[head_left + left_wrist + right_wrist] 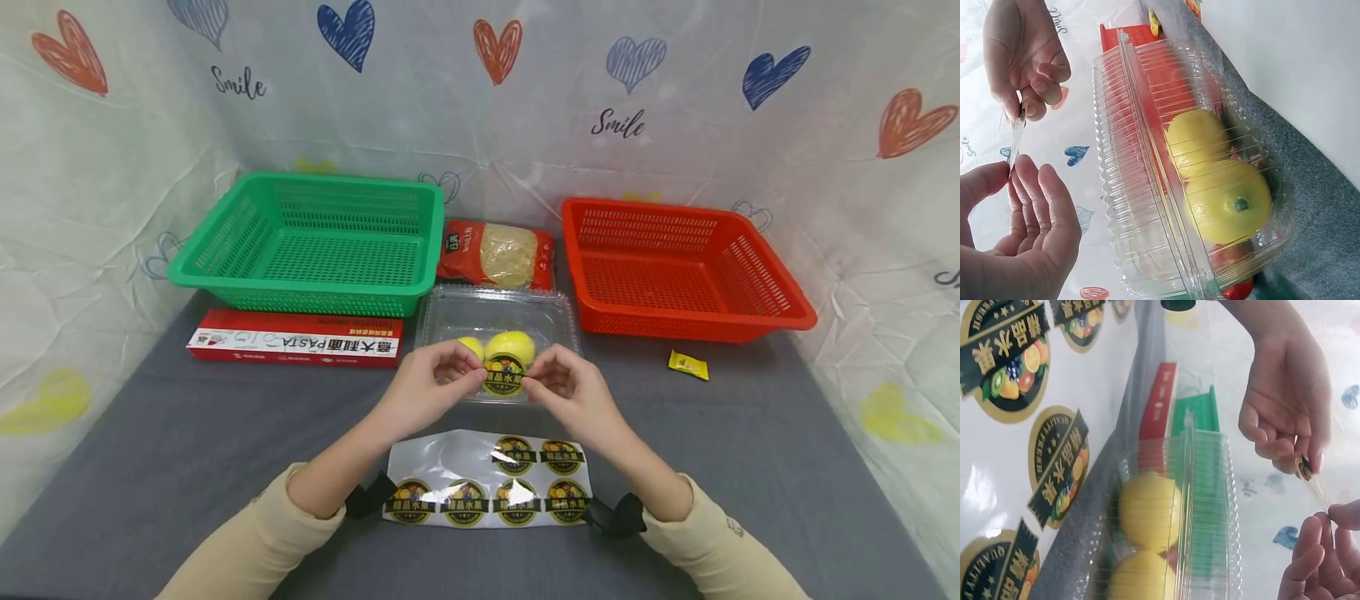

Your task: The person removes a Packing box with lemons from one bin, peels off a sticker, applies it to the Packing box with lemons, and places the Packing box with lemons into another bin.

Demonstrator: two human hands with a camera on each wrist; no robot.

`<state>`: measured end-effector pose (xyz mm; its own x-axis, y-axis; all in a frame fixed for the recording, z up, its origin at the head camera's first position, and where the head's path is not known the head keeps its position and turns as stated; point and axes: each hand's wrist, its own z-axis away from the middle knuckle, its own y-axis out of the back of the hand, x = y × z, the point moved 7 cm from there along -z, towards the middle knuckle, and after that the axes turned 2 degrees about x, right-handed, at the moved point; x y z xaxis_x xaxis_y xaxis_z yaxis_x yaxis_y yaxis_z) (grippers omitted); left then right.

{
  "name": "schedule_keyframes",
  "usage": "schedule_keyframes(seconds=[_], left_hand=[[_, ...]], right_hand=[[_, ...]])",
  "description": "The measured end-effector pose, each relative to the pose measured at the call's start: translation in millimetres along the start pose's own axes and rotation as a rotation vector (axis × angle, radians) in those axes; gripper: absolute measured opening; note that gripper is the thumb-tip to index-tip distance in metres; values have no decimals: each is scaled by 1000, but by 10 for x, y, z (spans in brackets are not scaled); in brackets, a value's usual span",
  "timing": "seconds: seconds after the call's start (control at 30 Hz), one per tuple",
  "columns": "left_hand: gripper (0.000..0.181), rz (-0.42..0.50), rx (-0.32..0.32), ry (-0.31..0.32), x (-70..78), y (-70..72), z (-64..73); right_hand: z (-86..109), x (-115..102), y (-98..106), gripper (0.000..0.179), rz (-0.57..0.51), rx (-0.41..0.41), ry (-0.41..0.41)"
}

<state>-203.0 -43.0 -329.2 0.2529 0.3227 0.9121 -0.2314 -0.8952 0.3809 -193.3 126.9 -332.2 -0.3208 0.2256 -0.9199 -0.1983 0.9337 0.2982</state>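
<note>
My left hand point(429, 387) and right hand point(576, 392) pinch opposite ends of a round black-and-gold fruit sticker point(504, 375), thumb against forefinger on each side. The sticker is stretched flat between them, seen edge-on in the left wrist view. Behind and below it sits a clear plastic clamshell box point(491, 310) with its lid closed. Two yellow lemons point(1229, 200) lie inside, with something reddish partly hidden beneath them. Nearer the body lies a white sticker sheet point(450, 458), several round labels left on it and part of its upper left bare.
A green basket point(345, 287) stands back left, a red basket point(682, 321) back right. Between them lies a red bag of pale food point(510, 254). A red pasta box point(292, 342) lies before the green basket, a small yellow packet point(688, 365) before the red one.
</note>
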Motion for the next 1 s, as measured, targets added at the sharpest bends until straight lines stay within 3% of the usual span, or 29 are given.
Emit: schedule_keyframes(seconds=[0.5,0.6,0.8,1.0], left_hand=[[14,-210,171,-67,43,94,-338],[15,-295,194,-89,45,99,-425],[15,-496,209,-54,-30,84,-559],[15,-549,173,-12,-146,18,-640]], right_hand=[[-371,84,138,12,141,127,32],[-464,126,161,13,183,144,16],[-607,231,171,13,313,156,-13],[-666,307,160,13,410,152,-12]])
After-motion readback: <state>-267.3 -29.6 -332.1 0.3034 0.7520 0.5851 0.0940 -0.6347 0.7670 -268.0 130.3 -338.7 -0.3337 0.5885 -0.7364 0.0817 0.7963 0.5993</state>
